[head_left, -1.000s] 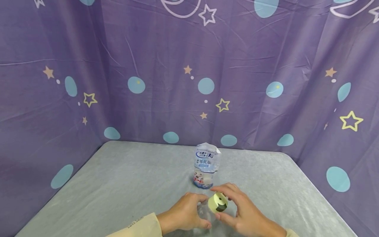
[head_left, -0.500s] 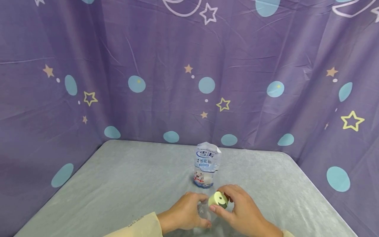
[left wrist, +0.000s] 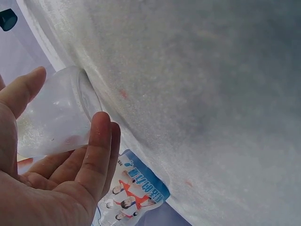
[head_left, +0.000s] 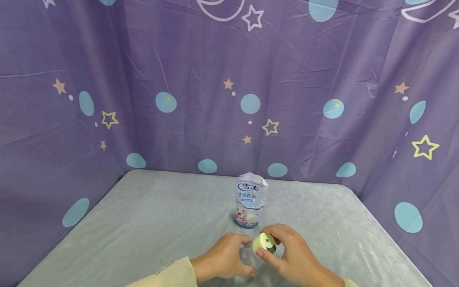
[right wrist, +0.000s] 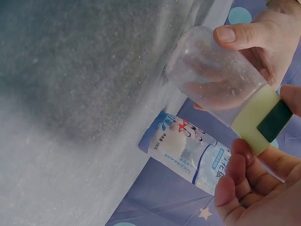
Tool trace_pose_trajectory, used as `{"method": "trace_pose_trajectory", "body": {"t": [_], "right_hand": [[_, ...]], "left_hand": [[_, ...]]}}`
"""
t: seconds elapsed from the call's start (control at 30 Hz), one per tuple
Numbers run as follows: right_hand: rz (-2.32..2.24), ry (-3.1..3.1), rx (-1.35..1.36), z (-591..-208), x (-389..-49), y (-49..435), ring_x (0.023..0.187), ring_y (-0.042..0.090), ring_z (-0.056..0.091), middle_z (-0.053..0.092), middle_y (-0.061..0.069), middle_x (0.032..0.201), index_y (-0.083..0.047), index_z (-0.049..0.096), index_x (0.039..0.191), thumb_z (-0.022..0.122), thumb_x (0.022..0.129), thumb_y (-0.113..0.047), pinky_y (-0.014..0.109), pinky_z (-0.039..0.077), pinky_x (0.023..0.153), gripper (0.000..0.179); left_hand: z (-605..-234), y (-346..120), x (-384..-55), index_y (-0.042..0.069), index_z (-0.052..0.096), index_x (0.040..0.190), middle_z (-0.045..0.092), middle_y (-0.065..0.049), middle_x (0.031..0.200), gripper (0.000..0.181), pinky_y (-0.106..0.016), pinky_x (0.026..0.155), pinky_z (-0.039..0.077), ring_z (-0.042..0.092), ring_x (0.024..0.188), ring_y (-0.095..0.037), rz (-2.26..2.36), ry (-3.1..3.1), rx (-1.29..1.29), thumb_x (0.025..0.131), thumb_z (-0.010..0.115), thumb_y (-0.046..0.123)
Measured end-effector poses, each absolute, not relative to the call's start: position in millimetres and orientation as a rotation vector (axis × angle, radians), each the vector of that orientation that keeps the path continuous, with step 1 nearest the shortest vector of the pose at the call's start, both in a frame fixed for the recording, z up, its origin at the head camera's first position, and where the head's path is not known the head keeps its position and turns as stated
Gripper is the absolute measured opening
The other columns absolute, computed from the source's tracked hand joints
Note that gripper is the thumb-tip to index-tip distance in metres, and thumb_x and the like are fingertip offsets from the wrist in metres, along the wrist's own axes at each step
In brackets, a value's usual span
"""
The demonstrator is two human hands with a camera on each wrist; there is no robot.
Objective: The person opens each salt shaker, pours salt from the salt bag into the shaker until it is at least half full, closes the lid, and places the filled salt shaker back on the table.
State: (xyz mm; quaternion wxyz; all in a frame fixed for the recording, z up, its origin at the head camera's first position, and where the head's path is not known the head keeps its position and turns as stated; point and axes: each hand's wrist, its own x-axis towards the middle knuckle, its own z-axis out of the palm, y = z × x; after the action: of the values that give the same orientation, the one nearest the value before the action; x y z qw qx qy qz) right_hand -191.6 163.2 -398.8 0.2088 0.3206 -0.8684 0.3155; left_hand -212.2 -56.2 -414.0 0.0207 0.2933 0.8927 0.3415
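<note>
A clear jar with a pale yellow-green lid stands on the table in front of me. My left hand holds the jar's body, with the thumb on one side and the fingers round the other, as the left wrist view shows. On the right, my right hand pinches the lid between thumb and fingers. The lid, on the jar's top, has a dark green patch on it. Just behind the hands a blue-and-white printed salt pouch stands upright. In the head view the hands partly hide the jar.
A light grey cloth covers the table. Behind it and along both sides hangs a purple curtain with stars and blue dots.
My right hand's fingers have shifted round the lid, and its dark green patch has turned toward the right. The left hand, jar and pouch have stayed in place.
</note>
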Motion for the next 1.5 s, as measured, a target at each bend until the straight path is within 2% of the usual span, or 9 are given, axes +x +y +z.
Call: {"method": "trace_pose_trajectory", "body": {"t": [0.3, 0.47, 0.67, 0.87, 0.97, 1.07, 1.17, 1.3, 1.5], "right_hand": [[0.893, -2.361, 0.99, -397.4, -191.4, 166.0, 0.087, 0.0, 0.054, 0.061, -0.021, 0.104, -0.031, 0.065, 0.122, 0.081, 0.09, -0.032, 0.025, 0.049, 0.074, 0.036], [0.904, -2.341, 1.072, -396.9, -191.4, 168.5, 0.096, 0.003, 0.057, 0.064, -0.018, 0.114, -0.029, 0.063, 0.13, 0.081, 0.089, -0.026, 0.03, 0.052, 0.08, 0.044], [0.869, -2.332, 1.14, -396.6, -191.6, 172.0, 0.111, 0.008, 0.058, 0.061, -0.018, 0.123, -0.03, 0.06, 0.136, 0.084, 0.083, -0.013, 0.036, 0.052, 0.09, 0.061], [0.86, -2.283, 1.225, -396.1, -193.3, 173.5, 0.113, 0.012, 0.057, 0.061, -0.009, 0.125, -0.025, 0.059, 0.138, 0.081, 0.077, -0.004, 0.037, 0.051, 0.091, 0.068], [0.873, -2.298, 1.221, -395.6, -192.9, 174.0, 0.114, 0.011, 0.057, 0.06, -0.008, 0.127, -0.027, 0.059, 0.139, 0.08, 0.075, -0.001, 0.036, 0.052, 0.092, 0.072], [0.858, -2.306, 1.19, -395.1, -192.2, 173.7, 0.116, 0.01, 0.057, 0.059, -0.012, 0.129, -0.028, 0.058, 0.14, 0.083, 0.077, -0.005, 0.037, 0.052, 0.092, 0.072], [0.869, -2.33, 1.109, -394.9, -191.2, 172.5, 0.114, 0.008, 0.058, 0.058, -0.017, 0.128, -0.03, 0.058, 0.14, 0.086, 0.082, -0.02, 0.034, 0.052, 0.091, 0.066], [0.862, -2.349, 0.97, -395.6, -190.4, 170.1, 0.1, 0.004, 0.058, 0.06, -0.02, 0.113, -0.03, 0.062, 0.132, 0.086, 0.084, -0.039, 0.029, 0.052, 0.081, 0.055], [0.843, -2.382, 0.837, -397.0, -190.9, 168.0, 0.083, 0.0, 0.05, 0.056, -0.02, 0.093, -0.028, 0.065, 0.119, 0.085, 0.082, -0.049, 0.025, 0.047, 0.067, 0.047]], "left_hand": [[-413.7, -55.3, -212.4, 0.021, 0.068, 0.091, 0.06, 0.017, 0.079, 0.041, -0.022, 0.06, 0.045, 0.052, 0.067, 0.0, 1.028, 2.772, 0.887, 0.065, 0.098, 0.032], [-413.8, -55.3, -211.5, 0.021, 0.069, 0.092, 0.06, 0.017, 0.078, 0.042, -0.022, 0.059, 0.045, 0.051, 0.066, -0.001, 1.025, 2.788, 0.887, 0.064, 0.098, 0.032], [-414.0, -55.1, -211.3, 0.02, 0.069, 0.093, 0.061, 0.017, 0.079, 0.044, -0.022, 0.061, 0.046, 0.052, 0.068, 0.0, 1.004, 2.813, 0.887, 0.063, 0.098, 0.034], [-413.9, -54.9, -211.2, 0.018, 0.07, 0.095, 0.063, 0.015, 0.081, 0.046, -0.022, 0.063, 0.046, 0.052, 0.069, 0.0, 0.983, 2.828, 0.887, 0.063, 0.098, 0.035], [-413.8, -54.8, -211.2, 0.018, 0.07, 0.095, 0.063, 0.015, 0.081, 0.046, -0.022, 0.062, 0.046, 0.052, 0.068, 0.0, 0.983, 2.827, 0.882, 0.063, 0.098, 0.035], [-414.1, -54.8, -211.1, 0.019, 0.07, 0.094, 0.062, 0.016, 0.08, 0.045, -0.022, 0.062, 0.046, 0.052, 0.067, 0.0, 0.994, 2.825, 0.886, 0.062, 0.099, 0.034], [-414.3, -54.9, -211.0, 0.021, 0.07, 0.093, 0.061, 0.017, 0.078, 0.044, -0.022, 0.061, 0.046, 0.052, 0.067, 0.0, 1.001, 2.825, 0.897, 0.062, 0.099, 0.034], [-413.7, -54.9, -211.3, 0.021, 0.07, 0.093, 0.061, 0.017, 0.079, 0.044, -0.022, 0.061, 0.045, 0.052, 0.066, 0.0, 1.001, 2.815, 0.889, 0.062, 0.098, 0.034], [-413.1, -54.6, -211.5, 0.021, 0.07, 0.094, 0.062, 0.017, 0.081, 0.044, -0.023, 0.063, 0.047, 0.053, 0.069, 0.0, 1.009, 2.796, 0.866, 0.062, 0.098, 0.033]]}}
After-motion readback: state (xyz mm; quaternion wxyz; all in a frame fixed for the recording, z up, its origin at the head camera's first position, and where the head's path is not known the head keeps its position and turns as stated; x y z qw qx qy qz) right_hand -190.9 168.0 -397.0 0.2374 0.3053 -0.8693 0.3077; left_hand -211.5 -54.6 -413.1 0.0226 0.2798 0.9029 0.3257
